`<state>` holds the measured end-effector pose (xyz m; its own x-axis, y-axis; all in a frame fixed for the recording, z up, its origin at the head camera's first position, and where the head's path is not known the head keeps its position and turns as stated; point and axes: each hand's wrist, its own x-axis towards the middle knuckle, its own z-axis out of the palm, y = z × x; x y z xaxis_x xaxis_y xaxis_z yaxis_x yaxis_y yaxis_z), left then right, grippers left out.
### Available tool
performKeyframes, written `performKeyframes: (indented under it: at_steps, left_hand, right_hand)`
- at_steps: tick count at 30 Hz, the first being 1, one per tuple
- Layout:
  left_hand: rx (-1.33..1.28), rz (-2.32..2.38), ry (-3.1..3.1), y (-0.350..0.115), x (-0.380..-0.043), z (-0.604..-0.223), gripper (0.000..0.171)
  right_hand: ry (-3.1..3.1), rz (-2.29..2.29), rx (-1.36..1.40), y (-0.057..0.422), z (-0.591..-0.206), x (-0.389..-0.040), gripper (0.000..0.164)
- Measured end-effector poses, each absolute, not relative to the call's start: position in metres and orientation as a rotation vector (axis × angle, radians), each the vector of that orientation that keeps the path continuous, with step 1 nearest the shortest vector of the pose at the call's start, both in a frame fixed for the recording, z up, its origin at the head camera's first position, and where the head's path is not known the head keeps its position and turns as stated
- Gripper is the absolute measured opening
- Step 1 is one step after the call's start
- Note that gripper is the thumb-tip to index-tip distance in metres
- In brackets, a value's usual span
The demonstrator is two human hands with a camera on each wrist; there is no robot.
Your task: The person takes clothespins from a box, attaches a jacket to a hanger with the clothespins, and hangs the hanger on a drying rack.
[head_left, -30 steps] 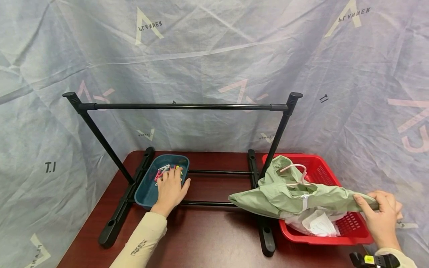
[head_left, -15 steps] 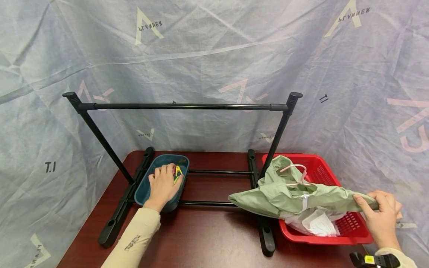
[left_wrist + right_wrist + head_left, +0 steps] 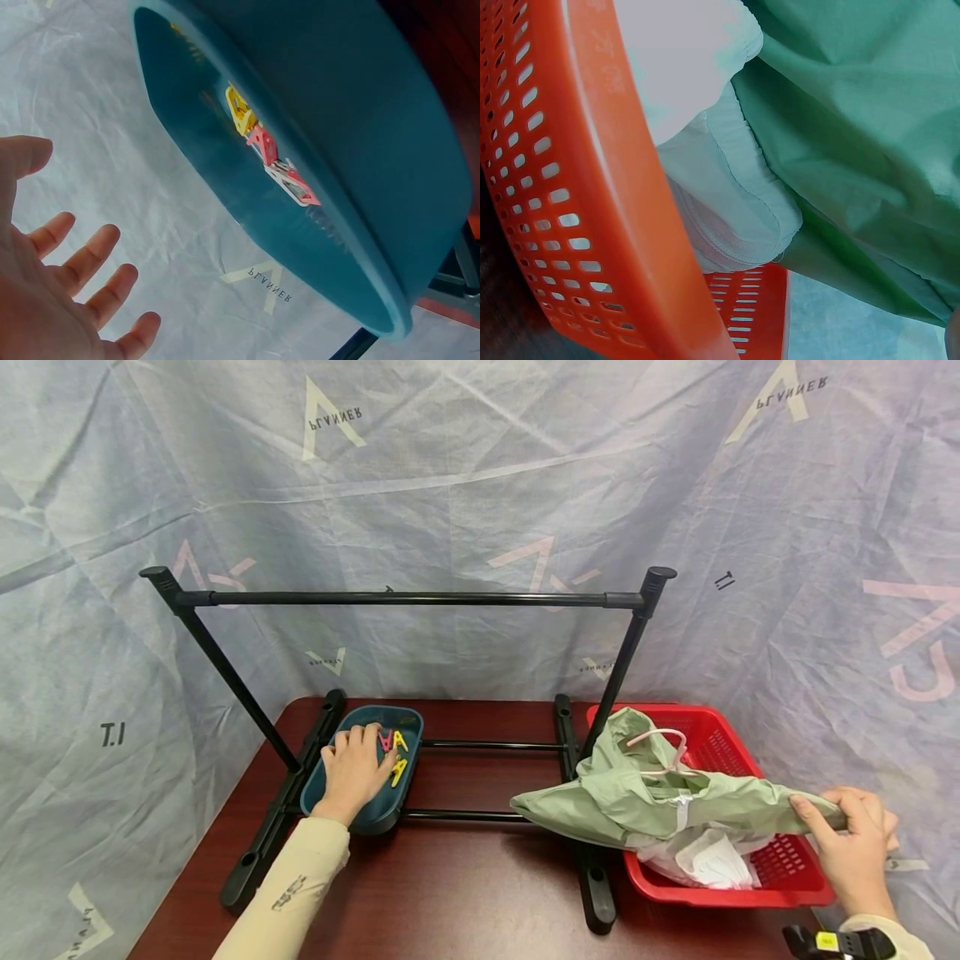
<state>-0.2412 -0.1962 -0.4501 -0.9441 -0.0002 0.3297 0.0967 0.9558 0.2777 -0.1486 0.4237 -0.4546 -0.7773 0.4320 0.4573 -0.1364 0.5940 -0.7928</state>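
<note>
My left hand [image 3: 351, 772] hovers over a dark teal plastic bin [image 3: 381, 817], its fingers spread and loosely bent with nothing between them. Yellow and pink clothespins [image 3: 399, 771] lie in the bin to the right of the hand; the left wrist view also shows a white clothespin [image 3: 289, 184]. My right hand [image 3: 862, 847] pinches the right end of a light green garment [image 3: 600, 814] between thumb and fingers. A pale pink hanger [image 3: 678, 745] pokes out at the garment's neck. In the right wrist view, the green cloth [image 3: 855, 135] fills the right side, and most of the hand is out of frame.
A black rack [image 3: 412, 599] spans the table [image 3: 450, 885], with a foot on either side. The red perforated basket [image 3: 795, 881] stands at right under the garment, holding white cloth [image 3: 716, 860]. Behind hangs a grey printed sheet [image 3: 450, 510].
My left hand has drawn back leftward across the bin, uncovering yellow and pink clothespins on its right side. The right hand and the green garment have stayed put.
</note>
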Motion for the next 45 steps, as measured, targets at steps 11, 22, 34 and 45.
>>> performKeyframes:
  at_steps: [11,22,34,45]
  left_hand:
    - [-0.111,-0.358,-2.779,-0.205,-0.249,-0.450,0.053]
    - [-0.091,-0.304,-2.854,-0.212,-0.258,-0.455,0.057]
    - [-0.114,-0.254,-2.924,-0.213,-0.259,-0.456,0.058]
    - [-0.115,-0.181,-2.958,-0.212,-0.266,-0.456,0.066]
  right_hand:
    - [-2.201,1.155,-0.247,0.424,-0.456,-0.148,0.022]
    - [-2.189,1.154,-0.242,0.422,-0.454,-0.148,0.023]
    - [-2.214,1.151,-0.263,0.423,-0.456,-0.147,0.022]
    - [-2.211,1.165,-0.255,0.423,-0.455,-0.147,0.021]
